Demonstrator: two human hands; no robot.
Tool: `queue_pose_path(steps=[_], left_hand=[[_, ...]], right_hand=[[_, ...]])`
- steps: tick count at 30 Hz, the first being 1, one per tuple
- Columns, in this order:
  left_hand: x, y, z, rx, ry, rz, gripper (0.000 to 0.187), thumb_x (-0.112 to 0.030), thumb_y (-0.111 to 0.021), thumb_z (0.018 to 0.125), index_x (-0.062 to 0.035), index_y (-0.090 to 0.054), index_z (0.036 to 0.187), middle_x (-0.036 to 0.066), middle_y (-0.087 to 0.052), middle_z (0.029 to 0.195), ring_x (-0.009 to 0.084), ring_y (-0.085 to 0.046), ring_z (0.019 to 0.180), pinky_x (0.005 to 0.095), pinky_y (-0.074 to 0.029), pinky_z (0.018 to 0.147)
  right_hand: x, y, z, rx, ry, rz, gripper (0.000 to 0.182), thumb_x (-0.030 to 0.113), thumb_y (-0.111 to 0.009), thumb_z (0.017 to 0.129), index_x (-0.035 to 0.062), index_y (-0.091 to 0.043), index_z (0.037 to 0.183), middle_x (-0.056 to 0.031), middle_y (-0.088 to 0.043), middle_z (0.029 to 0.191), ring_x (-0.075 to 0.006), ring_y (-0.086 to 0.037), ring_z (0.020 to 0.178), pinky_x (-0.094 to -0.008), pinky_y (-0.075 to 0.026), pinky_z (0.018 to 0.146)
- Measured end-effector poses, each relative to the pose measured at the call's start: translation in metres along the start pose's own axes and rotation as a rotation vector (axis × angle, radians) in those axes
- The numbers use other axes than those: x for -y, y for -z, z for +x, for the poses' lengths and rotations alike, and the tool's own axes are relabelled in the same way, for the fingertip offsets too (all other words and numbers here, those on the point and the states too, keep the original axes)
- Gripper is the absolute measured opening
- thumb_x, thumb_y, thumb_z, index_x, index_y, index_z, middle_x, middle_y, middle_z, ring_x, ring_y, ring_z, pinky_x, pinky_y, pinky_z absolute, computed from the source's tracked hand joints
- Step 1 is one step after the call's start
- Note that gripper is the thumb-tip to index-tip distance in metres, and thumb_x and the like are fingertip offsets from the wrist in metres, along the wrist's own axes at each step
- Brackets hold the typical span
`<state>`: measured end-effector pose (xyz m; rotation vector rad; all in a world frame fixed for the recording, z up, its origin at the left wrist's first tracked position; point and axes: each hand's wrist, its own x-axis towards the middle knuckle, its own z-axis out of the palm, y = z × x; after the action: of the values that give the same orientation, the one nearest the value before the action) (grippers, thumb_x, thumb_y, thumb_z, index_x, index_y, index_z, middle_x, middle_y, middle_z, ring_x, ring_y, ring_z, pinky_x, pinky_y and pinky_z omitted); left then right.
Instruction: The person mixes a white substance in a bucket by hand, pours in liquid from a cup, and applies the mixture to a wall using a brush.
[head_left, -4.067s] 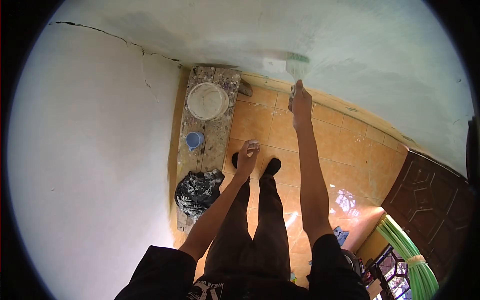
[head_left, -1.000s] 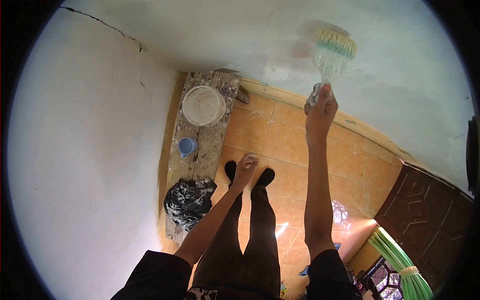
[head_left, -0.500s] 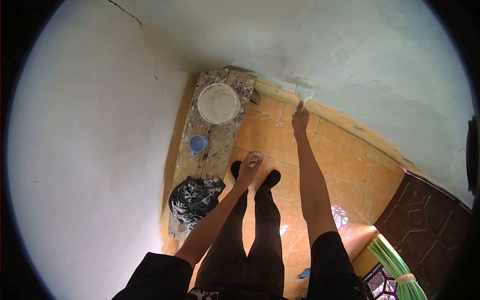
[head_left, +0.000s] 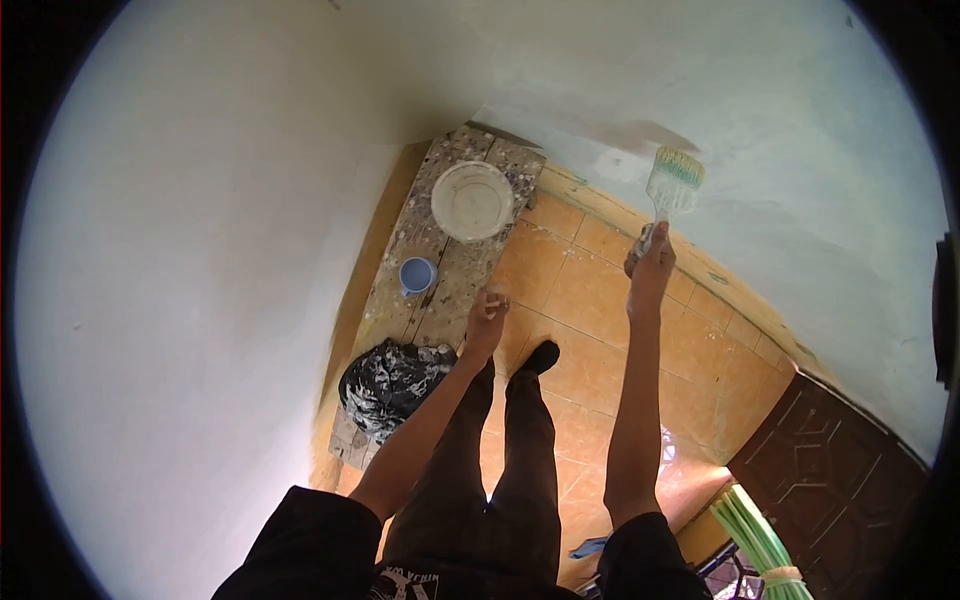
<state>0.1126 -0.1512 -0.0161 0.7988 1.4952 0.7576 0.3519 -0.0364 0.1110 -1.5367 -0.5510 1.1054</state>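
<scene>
A wide brush (head_left: 675,180) with pale, green-tinged bristles is held by its handle in my right hand (head_left: 650,262), its bristles up against or close to the pale wall (head_left: 790,180). My left hand (head_left: 487,318) hovers beside the edge of a paint-spattered wooden bench (head_left: 462,265), its fingers curled; what they hold, if anything, is too small to name. On the bench stand a round whitish basin (head_left: 472,201) and a blue cup (head_left: 417,275). A damp-looking darker patch shows on the wall left of the brush.
A black bundle (head_left: 392,388) smeared with white lies on the bench's near end. Orange floor tiles (head_left: 590,340) stretch to the wall's base. At the lower right are a dark patterned door (head_left: 840,455) and a tied green bundle (head_left: 755,535).
My right hand and the brush have moved right, and more of the brush now shows. The view has shifted, with the bench and basin lying further right in it.
</scene>
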Motion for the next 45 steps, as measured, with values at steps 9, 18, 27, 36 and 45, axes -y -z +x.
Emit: queue_pose_path(steps=[9,18,27,36,45], left_hand=[[0.004,0.040,0.059,-0.406,-0.149,-0.319,0.039,-0.020,-0.060,0.093,-0.0019,-0.043,0.124,0.010,-0.057,0.107,0.0157,-0.056,0.089,0.0303,-0.047,0.076],[-0.051,0.059,0.092,-0.431,-0.011,-0.141,0.040,-0.024,-0.064,0.091,0.0000,-0.050,0.120,0.012,-0.061,0.097,0.0199,-0.059,0.088,0.0322,-0.048,0.076],[-0.050,0.065,0.114,-0.484,-0.108,-0.088,0.034,-0.015,-0.068,0.084,0.0009,-0.048,0.107,0.012,-0.062,0.091,0.0169,-0.064,0.066,0.0308,-0.049,0.056],[-0.058,0.057,0.088,-0.369,-0.010,-0.258,0.074,-0.008,-0.067,0.085,-0.0056,-0.023,0.144,0.012,-0.051,0.115,0.0187,-0.065,0.084,0.0292,-0.058,0.061],[-0.056,0.066,0.093,-0.286,-0.122,-0.384,0.069,-0.004,-0.067,0.084,-0.0097,-0.031,0.142,0.015,-0.055,0.118,0.0210,-0.066,0.091,0.0291,-0.057,0.069]], right_hand=[[0.051,-0.063,-0.036,0.417,0.317,-0.874,0.046,0.038,-0.051,0.096,-0.0040,-0.053,0.114,-0.0097,-0.055,0.061,-0.0228,-0.054,0.053,-0.0368,-0.043,0.051],[-0.007,-0.157,0.004,0.680,0.560,-1.607,0.045,0.035,-0.051,0.094,0.0041,-0.052,0.127,-0.0195,-0.066,0.079,-0.0359,-0.066,0.076,-0.0448,-0.053,0.065],[-0.069,-0.197,0.017,0.677,0.481,-1.635,0.042,0.020,-0.052,0.090,0.0030,-0.048,0.129,-0.0216,-0.066,0.087,-0.0373,-0.066,0.083,-0.0460,-0.055,0.070],[-0.101,-0.216,0.013,0.716,0.367,-1.629,0.051,0.010,-0.049,0.087,-0.0061,-0.039,0.134,-0.0242,-0.065,0.090,-0.0378,-0.066,0.084,-0.0453,-0.056,0.071],[-0.113,-0.230,0.019,0.729,0.447,-1.664,0.044,0.008,-0.047,0.089,-0.0026,-0.043,0.132,-0.0226,-0.066,0.091,-0.0362,-0.067,0.083,-0.0443,-0.056,0.069]])
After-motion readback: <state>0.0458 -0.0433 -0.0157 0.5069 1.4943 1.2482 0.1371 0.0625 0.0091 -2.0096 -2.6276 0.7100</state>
